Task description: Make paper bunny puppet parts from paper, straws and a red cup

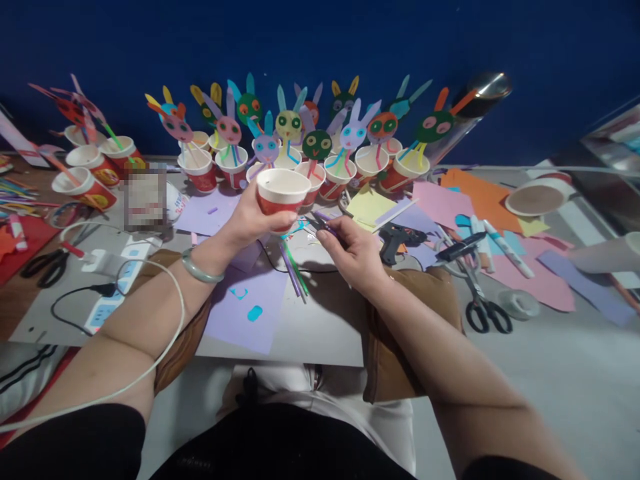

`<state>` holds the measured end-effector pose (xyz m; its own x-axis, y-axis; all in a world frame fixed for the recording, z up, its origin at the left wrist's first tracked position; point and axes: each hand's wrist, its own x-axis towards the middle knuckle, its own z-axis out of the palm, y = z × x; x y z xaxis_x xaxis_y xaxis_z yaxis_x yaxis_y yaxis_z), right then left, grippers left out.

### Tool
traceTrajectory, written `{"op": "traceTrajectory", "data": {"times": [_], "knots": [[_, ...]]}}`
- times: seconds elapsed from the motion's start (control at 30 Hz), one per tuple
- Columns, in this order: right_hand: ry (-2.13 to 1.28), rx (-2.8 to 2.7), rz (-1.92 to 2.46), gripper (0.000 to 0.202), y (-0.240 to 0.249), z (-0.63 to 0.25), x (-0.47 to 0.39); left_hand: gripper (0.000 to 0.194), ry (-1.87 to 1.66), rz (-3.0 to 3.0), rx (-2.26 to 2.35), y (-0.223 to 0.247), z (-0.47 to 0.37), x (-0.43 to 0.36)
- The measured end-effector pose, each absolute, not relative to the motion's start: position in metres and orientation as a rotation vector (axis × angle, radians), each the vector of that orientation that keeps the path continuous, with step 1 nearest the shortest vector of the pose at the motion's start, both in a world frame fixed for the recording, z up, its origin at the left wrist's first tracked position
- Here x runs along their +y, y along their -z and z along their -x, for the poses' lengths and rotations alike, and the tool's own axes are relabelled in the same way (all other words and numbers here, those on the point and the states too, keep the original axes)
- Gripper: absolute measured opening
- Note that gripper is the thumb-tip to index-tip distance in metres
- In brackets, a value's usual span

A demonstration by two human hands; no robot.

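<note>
My left hand point(247, 217) is wrapped round a red and white paper cup point(283, 190), held upright with its mouth tilted slightly towards me. Close by on the right, my right hand point(350, 250) is closed on a small pair of scissors point(316, 222), dark blades pointing left at the cup's lower side. Its handles are mostly hidden by my fingers. Beneath the two hands lie purple and green straws point(295, 270) and a purple paper sheet point(245, 313) with blue cut pieces on it.
Several cups with paper rabbit heads on straws point(317, 145) stand along the blue wall. A black glue gun point(400, 240), larger scissors point(480, 300), tape point(519, 305) and coloured paper point(483, 197) lie right. Left are a power strip point(117, 283), a white cable and black scissors point(50, 265).
</note>
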<state>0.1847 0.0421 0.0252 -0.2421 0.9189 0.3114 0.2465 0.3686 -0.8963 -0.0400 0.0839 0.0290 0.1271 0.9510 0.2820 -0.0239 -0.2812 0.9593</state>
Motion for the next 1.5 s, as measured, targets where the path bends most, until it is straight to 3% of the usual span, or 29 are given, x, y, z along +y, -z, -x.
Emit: {"op": "traceTrajectory", "data": {"times": [0.13, 0.4, 0.57, 0.9, 1.03, 1.3, 1.5], "knots": [[-0.980, -1.564, 0.991, 0.061, -0.021, -0.186, 0.045, 0.065, -1.267, -1.281, 0.877, -0.042, 0.039, 0.078], [-1.009, -1.513, 1.003, 0.066, -0.021, -0.185, 0.048, 0.099, -0.993, -1.201, 0.719, -0.041, 0.029, 0.061], [-1.092, -1.559, 0.944, 0.069, -0.018, -0.185, 0.047, 0.109, -0.983, -1.302, 0.697, -0.040, 0.030, 0.060], [-0.769, -1.608, 0.871, 0.054, -0.012, -0.182, 0.044, 0.088, -1.070, -1.786, 0.742, -0.027, 0.031, 0.064], [-0.640, -1.598, 0.816, 0.046, -0.012, -0.184, 0.041, 0.092, -1.255, -2.165, 0.885, -0.023, 0.038, 0.071], [-0.507, -1.848, 0.863, 0.056, -0.024, -0.193, 0.036, 0.077, -1.666, -2.694, 0.721, -0.034, 0.051, 0.081], [-0.225, -2.019, 1.003, 0.039, -0.025, -0.192, 0.033, 0.068, -1.289, -2.703, 0.999, -0.037, 0.057, 0.080]]}}
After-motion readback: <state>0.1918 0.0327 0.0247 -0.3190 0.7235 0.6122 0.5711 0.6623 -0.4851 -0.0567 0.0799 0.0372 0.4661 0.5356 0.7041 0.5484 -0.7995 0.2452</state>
